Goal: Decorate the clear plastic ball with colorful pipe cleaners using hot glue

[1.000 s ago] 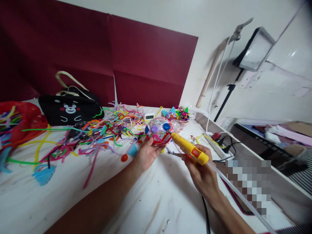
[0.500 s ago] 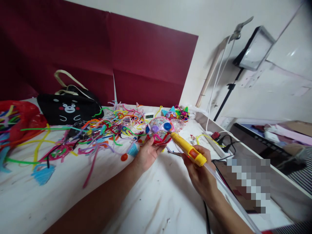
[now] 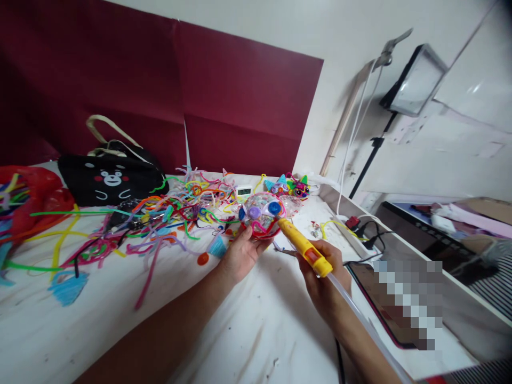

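My left hand (image 3: 246, 253) holds a clear, rounded craft piece (image 3: 262, 213) by its lower edge. It has blue and white eye-like discs, a purple round in the middle and red-pink pipe cleaner along the bottom. In my right hand (image 3: 326, 272) is a yellow hot glue gun (image 3: 306, 247), its tip close to the right blue disc; I cannot tell whether they touch. A clear glue stick (image 3: 352, 304) runs out of the gun's back end. Thin tweezers-like metal (image 3: 285, 250) also stick out from my right hand.
Tangled pipe cleaners (image 3: 160, 213) spread over the left of the white table (image 3: 256, 341). Behind stand a black bag (image 3: 112, 181), a small digital clock (image 3: 244, 191) and finished-looking craft faces (image 3: 298, 186). At right are a power strip (image 3: 356, 234) and a phone (image 3: 384, 304).
The glue gun's rear has dipped slightly and shifted a little left, its tip staying near the right blue disc. My left hand and the craft piece hardly move.
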### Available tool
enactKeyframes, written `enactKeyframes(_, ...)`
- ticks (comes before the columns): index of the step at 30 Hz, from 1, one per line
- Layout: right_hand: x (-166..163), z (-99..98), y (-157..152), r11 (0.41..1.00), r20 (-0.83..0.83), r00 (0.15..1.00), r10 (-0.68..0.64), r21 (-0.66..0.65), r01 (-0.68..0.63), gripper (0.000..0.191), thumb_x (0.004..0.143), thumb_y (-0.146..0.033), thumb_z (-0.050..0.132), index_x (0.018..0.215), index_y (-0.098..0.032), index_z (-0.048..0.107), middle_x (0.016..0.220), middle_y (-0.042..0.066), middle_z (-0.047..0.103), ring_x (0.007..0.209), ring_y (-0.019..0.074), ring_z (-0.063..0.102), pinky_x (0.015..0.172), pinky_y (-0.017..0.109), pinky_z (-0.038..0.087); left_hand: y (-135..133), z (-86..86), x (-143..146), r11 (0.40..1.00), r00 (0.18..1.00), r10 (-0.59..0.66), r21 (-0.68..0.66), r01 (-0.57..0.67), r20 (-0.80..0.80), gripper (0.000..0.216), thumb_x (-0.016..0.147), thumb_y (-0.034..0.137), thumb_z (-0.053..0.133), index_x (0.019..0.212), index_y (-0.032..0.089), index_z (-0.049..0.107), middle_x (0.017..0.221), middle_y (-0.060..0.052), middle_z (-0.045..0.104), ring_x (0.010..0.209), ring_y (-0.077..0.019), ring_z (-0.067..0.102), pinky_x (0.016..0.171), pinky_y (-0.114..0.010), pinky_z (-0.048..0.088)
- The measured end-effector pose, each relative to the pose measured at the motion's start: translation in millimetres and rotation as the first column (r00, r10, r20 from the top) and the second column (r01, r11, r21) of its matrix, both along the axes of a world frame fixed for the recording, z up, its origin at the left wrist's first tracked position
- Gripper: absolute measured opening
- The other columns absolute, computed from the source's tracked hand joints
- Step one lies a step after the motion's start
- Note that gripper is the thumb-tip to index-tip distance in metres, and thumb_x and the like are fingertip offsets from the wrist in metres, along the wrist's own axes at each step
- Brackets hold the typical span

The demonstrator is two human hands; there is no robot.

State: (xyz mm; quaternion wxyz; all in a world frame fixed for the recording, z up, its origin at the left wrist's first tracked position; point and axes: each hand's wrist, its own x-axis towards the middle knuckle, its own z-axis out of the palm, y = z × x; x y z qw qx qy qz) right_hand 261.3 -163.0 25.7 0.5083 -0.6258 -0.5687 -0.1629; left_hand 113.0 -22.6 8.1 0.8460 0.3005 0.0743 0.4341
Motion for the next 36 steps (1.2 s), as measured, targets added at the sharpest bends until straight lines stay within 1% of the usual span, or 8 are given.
enactKeyframes(3,0.1,0.0,1.1,1.000,0.031,0.999,-0.008,0.017,0.007,0.024,0.093,-0.036,0.060,0.114,-0.025,0.059,0.090,0.004,0.074,0.065,0.0194,0.071,0.059,0.028,0.053,0.4,-0.7,0.1,1.000,1.000,0.000,-0.011,0.000,-0.001,0.028,0.089,0.030,0.071,0.111,0.013,0.070,0.107,-0.011,0.078,0.105,-0.0240,0.073,0.099,-0.038,0.057)
enactKeyframes(9,-0.1,-0.2,0.2,0.999,0.064,0.998,0.003,0.045,-0.006,0.024,0.094,-0.033,0.061,0.116,-0.024,0.056,0.090,0.003,0.073,0.064,0.0181,0.070,0.058,0.027,0.052,-0.5,0.1,0.7,1.000,1.000,0.002,-0.014,-0.002,0.008,0.032,0.084,0.032,0.077,0.109,0.013,0.071,0.107,-0.010,0.078,0.105,-0.0244,0.072,0.092,-0.035,0.059)
enactKeyframes(15,0.1,-2.9,1.0,0.998,0.074,0.997,0.007,0.063,-0.012,0.022,0.094,-0.032,0.060,0.115,-0.024,0.055,0.090,0.003,0.070,0.064,0.0176,0.067,0.058,0.027,0.050,-0.2,-1.7,0.6,1.000,1.000,-0.006,-0.009,0.006,-0.005,0.030,0.087,0.032,0.074,0.110,0.013,0.071,0.109,-0.011,0.078,0.105,-0.0243,0.072,0.098,-0.037,0.057)
enactKeyframes(19,-0.5,-2.1,1.0,0.997,0.063,0.997,0.038,0.067,-0.042,0.023,0.094,-0.029,0.060,0.116,-0.023,0.055,0.092,0.004,0.069,0.065,0.0181,0.066,0.058,0.028,0.049,0.7,-2.9,0.2,1.000,1.000,-0.015,-0.014,0.015,-0.007,0.031,0.087,0.031,0.074,0.112,0.013,0.070,0.111,-0.011,0.077,0.109,-0.0258,0.071,0.101,-0.039,0.055)
enactKeyframes(21,-0.9,-0.4,0.8,0.996,0.070,0.996,0.049,0.072,-0.054,0.021,0.094,-0.027,0.060,0.114,-0.023,0.055,0.091,0.003,0.069,0.065,0.0175,0.065,0.058,0.028,0.048,0.8,-2.9,0.0,1.000,1.000,-0.017,-0.020,0.017,-0.005,0.030,0.087,0.031,0.074,0.112,0.014,0.070,0.113,-0.011,0.076,0.110,-0.0261,0.070,0.102,-0.040,0.054)
enactKeyframes(25,-0.6,2.2,0.6,0.995,0.104,0.993,0.054,0.075,-0.062,0.018,0.094,-0.023,0.060,0.111,-0.024,0.056,0.086,0.001,0.066,0.062,0.0160,0.063,0.056,0.026,0.047,0.2,-2.3,0.4,1.000,1.000,-0.005,-0.026,0.005,-0.005,0.030,0.086,0.031,0.075,0.111,0.014,0.071,0.111,-0.011,0.077,0.107,-0.0251,0.071,0.098,-0.038,0.056)
enactKeyframes(31,0.6,2.9,0.6,0.994,0.171,0.984,0.048,0.085,-0.063,0.020,0.094,-0.020,0.059,0.113,-0.024,0.054,0.087,0.001,0.065,0.064,0.0161,0.064,0.057,0.025,0.047,-0.4,-2.0,0.6,0.999,1.000,-0.002,-0.048,0.001,-0.010,0.026,0.085,0.030,0.076,0.106,0.014,0.072,0.105,-0.010,0.078,0.100,-0.0232,0.073,0.094,-0.036,0.058)
enactKeyframes(36,0.1,2.4,1.4,0.993,0.174,0.984,0.032,0.103,-0.051,0.020,0.094,-0.021,0.060,0.113,-0.024,0.053,0.087,0.002,0.066,0.067,0.0169,0.065,0.058,0.026,0.048,-1.8,-0.6,0.8,0.999,1.000,-0.010,-0.041,0.010,0.002,0.024,0.087,0.030,0.074,0.105,0.013,0.072,0.107,-0.010,0.078,0.099,-0.0212,0.073,0.091,-0.032,0.059)
